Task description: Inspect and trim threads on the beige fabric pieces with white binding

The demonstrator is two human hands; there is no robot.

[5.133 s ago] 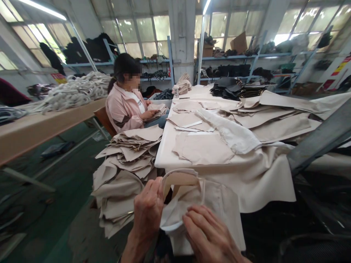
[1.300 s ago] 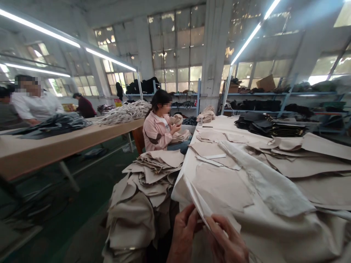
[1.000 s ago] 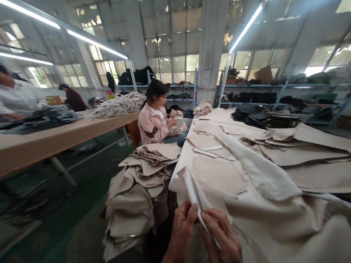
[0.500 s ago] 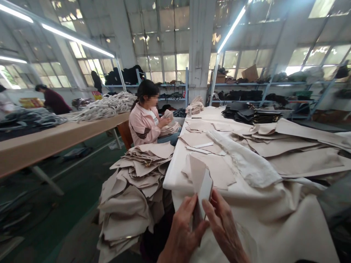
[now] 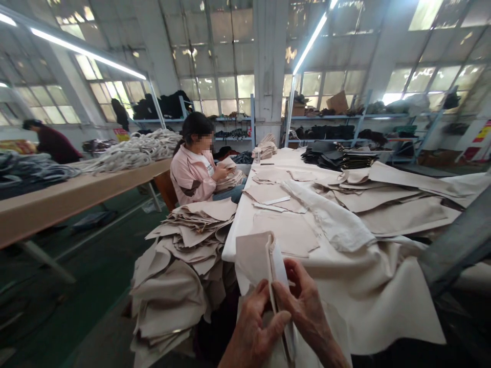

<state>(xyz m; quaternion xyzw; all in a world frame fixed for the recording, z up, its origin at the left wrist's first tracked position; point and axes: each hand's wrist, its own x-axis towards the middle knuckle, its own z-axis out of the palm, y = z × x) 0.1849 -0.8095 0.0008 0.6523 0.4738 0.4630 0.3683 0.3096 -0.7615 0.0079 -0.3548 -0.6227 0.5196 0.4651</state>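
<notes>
Both of my hands hold one folded beige fabric piece [image 5: 258, 258] upright at the bottom centre, just in front of the table's near edge. My left hand [image 5: 251, 332] pinches its lower left side, thumb against the fold. My right hand [image 5: 307, 309] grips the right side, fingers curled along the white inner edge. The piece's lower part is hidden between my hands. Behind it lies a flat beige fabric panel [image 5: 287, 232] on the white cloth-covered table [image 5: 236, 230].
A tall stack of beige fabric pieces [image 5: 180, 271] stands left of the table. A seated person in a pink jacket [image 5: 192, 171] handles fabric further back. More beige panels [image 5: 391, 204] and dark pieces [image 5: 333, 156] cover the table. A long wooden bench [image 5: 76, 191] with cords runs at left.
The fabric piece was open and spread in my hands; now it is folded flat and held upright. My view has swung slightly left and down. The seated person lowered the fabric to the lap.
</notes>
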